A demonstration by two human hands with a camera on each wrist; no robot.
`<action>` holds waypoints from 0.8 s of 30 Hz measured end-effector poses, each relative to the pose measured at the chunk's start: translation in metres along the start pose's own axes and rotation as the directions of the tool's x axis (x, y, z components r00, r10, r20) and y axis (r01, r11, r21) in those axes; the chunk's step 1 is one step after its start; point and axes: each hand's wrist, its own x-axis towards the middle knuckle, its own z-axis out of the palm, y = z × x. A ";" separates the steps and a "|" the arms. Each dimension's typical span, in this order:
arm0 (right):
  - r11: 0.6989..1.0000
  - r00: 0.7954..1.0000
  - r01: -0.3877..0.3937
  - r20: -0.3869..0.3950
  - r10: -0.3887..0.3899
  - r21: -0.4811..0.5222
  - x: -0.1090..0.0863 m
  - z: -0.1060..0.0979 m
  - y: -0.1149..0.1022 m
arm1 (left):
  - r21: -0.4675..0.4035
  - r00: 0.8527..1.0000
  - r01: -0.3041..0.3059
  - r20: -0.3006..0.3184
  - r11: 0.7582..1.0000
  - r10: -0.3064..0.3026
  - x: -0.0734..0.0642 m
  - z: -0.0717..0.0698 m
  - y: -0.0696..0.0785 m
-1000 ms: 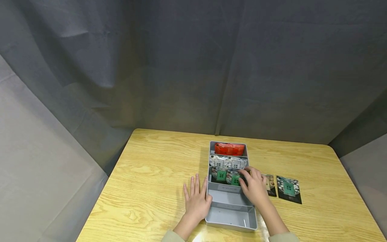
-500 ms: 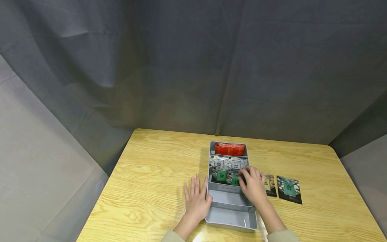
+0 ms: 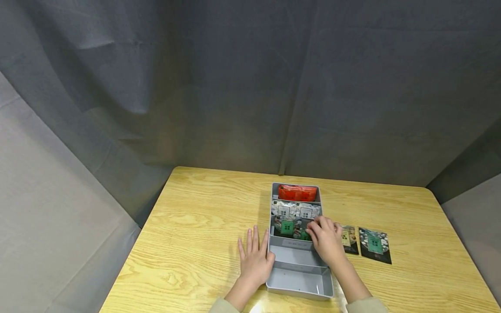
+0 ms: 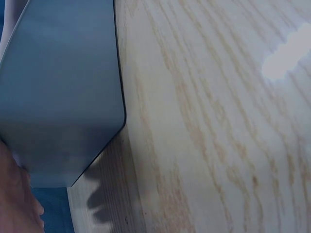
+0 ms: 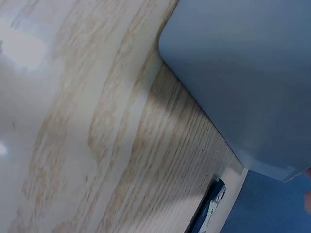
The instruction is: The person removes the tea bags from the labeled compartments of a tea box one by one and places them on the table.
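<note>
A long grey divided box [image 3: 299, 278] stands on the table with its compartments in a row. The left hand [image 3: 254, 263] lies with fingers spread along the box's left side, thumb at its edge; part of this hand [image 4: 18, 199] shows beside the box wall [image 4: 63, 73] in the left wrist view. In the middle compartment stand dark packets; the left one [image 3: 287, 227] has a green label facing up. My right hand [image 3: 328, 241] reaches over the right wall and pinches the right dark packet [image 3: 303, 234], whose label is mostly covered by fingers.
Red packets [image 3: 296, 192] fill the far compartment, white-patterned packets [image 3: 295, 209] the one before it. Right of the box lie a yellow-labelled packet [image 3: 350, 240] and a green-labelled packet [image 3: 375, 245] on the wooden table [image 3: 188, 243]. Grey cloth [image 3: 235, 87] hangs behind.
The right fingers have shifted slightly at the right dark packet, and less of its green label shows now. The left hand and the box have stayed in place.
</note>
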 end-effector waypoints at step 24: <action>0.994 0.927 0.082 -0.371 -0.050 0.071 0.011 -0.092 0.004 | -0.026 1.000 0.008 -0.006 1.000 -0.009 0.000 0.001 0.000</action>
